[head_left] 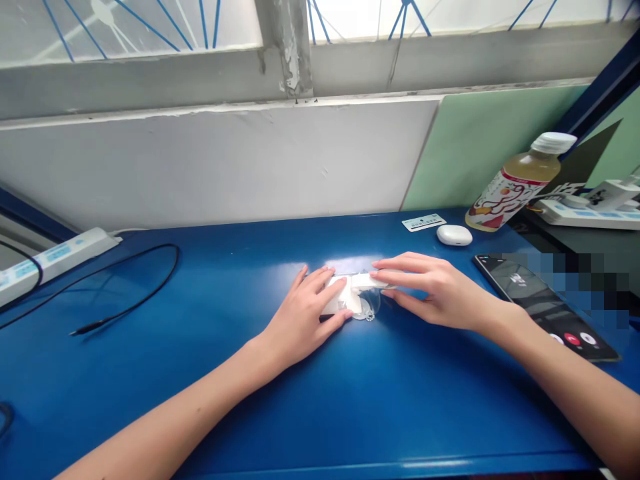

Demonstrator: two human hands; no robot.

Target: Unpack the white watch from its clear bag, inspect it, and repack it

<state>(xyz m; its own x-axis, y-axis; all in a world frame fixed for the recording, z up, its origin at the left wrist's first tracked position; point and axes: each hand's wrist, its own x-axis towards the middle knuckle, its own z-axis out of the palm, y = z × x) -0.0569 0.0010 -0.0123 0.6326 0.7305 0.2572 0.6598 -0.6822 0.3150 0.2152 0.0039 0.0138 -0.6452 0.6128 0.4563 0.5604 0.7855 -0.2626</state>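
Observation:
At the middle of the blue table lies a flat white piece (353,305), its exact kind not clear. My left hand (306,308) rests over it from the left, with thumb and index finger on either side of its visible part and the other fingers spread. A small white strip-like block (366,281) is pinched at its right end by the fingers of my right hand (431,288); it meets or overlaps the flat piece. Crumpled clear plastic (371,305) shows beneath and between the two. My fingers hide parts of both white things.
A white earphone case (454,235), a card (424,223) and a drink bottle (520,183) stand at the back right. A phone (545,303) lies beside my right forearm. On the left are a power strip (60,257) and a black cable (135,307).

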